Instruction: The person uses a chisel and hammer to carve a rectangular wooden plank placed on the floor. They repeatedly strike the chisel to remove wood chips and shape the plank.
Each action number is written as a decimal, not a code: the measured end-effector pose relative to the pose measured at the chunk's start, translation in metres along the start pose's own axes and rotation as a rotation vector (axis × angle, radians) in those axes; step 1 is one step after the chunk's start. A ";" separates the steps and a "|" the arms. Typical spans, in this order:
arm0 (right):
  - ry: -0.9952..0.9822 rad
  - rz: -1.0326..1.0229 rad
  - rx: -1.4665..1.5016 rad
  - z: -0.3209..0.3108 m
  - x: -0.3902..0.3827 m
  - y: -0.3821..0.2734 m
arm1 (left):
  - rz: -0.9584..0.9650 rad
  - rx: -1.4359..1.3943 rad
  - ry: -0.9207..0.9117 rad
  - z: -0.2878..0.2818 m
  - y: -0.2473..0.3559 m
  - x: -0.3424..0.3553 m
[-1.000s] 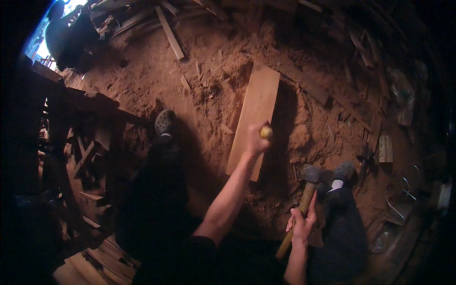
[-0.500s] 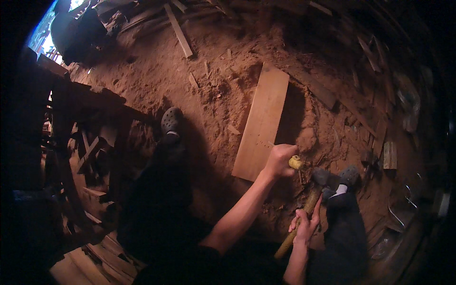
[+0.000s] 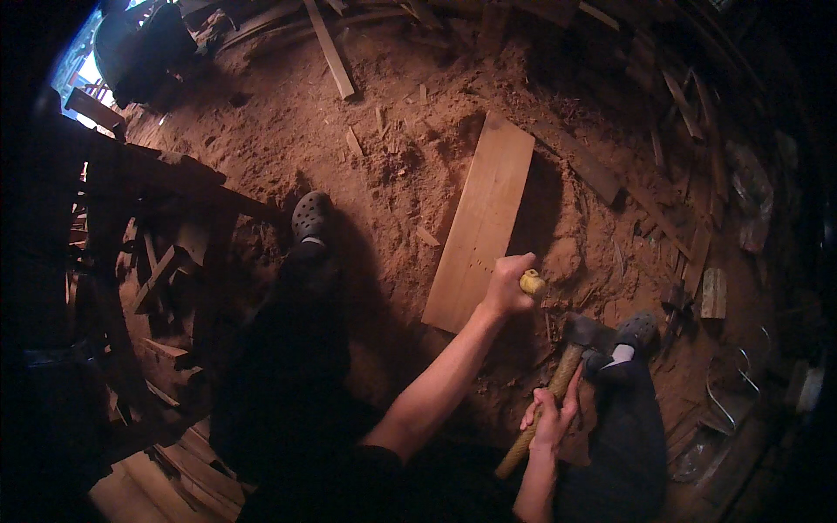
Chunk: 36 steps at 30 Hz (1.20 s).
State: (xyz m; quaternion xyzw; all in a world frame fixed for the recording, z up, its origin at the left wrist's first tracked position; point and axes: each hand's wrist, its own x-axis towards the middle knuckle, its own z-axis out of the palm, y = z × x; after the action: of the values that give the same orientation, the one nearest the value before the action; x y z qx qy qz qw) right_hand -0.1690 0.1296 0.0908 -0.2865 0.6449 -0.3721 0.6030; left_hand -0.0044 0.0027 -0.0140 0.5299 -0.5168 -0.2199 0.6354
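Two bare hands work over a plank on rust-brown dirt (image 3: 375,174). The left hand (image 3: 507,286) closes into a fist, fingers pressed together around a yellow handle (image 3: 532,281) whose rounded end pokes out on the fist's right side; what lies at its other end is hidden by the fingers. The plank (image 3: 484,213), pale and slightly tilted, lies on the ground behind and to the left of those fingers, most of its length reaching away from them, its lower right edge passing under the fist. Whether the knuckles touch the wood cannot be told. A row of small dark marks (image 3: 486,262) dots the plank just left of the fist.

Below and to the right, the right hand (image 3: 549,420) grips a hammer (image 3: 532,434) partway along its shaft. Its fingers curl around the wood, with one digit stretched straight beside the shaft toward the dark head, which sits just beyond that fingertip.

A grey clog (image 3: 638,329) stands to the right of the hammer head, and its match (image 3: 311,216) rests well to the left of the left fingers. A short block (image 3: 713,294) lies well to the right of both hands, with bent wire (image 3: 719,397) below it. A thin strip (image 3: 330,48) lies far beyond the left fingers, toward the upper left.
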 end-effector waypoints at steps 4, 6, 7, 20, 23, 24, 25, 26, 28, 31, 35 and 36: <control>-0.032 -0.018 -0.025 -0.002 0.001 0.004 | -0.119 -0.002 -0.053 -0.002 -0.011 -0.002; -0.034 -0.017 -0.050 -0.003 0.001 0.004 | -0.092 -0.002 -0.100 -0.001 -0.010 0.001; -0.038 -0.026 -0.053 -0.004 0.001 0.005 | -0.072 0.001 -0.094 0.000 -0.011 0.000; -0.036 -0.605 -0.728 0.003 0.011 -0.024 | -0.140 -0.074 0.074 0.001 -0.015 0.004; -0.076 -0.785 -0.772 0.027 0.014 -0.037 | -0.096 -0.076 0.098 -0.006 -0.019 0.008; -0.078 -0.848 -0.788 0.031 0.017 -0.039 | -0.102 -0.059 0.090 -0.006 -0.014 0.008; -0.083 -0.764 -0.808 0.036 0.017 -0.044 | -0.107 -0.041 0.082 -0.006 -0.009 0.009; -0.090 -0.677 -0.826 0.040 0.015 -0.048 | -0.102 -0.051 0.076 -0.006 -0.007 0.008; -0.091 -0.591 -0.869 0.041 0.016 -0.047 | -0.093 -0.071 0.063 -0.005 -0.004 0.009; -0.091 -0.629 -0.890 0.041 0.023 -0.039 | -0.089 -0.061 0.033 -0.009 -0.005 0.008; -0.096 -0.686 -0.849 0.042 0.028 -0.034 | -0.090 -0.071 0.035 -0.009 -0.006 0.009; -0.092 -0.696 -0.860 0.042 0.030 -0.035 | -0.101 -0.074 0.027 -0.010 -0.006 0.009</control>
State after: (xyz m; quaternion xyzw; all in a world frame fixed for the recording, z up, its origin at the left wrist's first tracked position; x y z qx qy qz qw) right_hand -0.1336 0.0803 0.1028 -0.7189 0.5790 -0.2396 0.3007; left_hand 0.0094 -0.0022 -0.0141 0.5345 -0.4722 -0.2634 0.6495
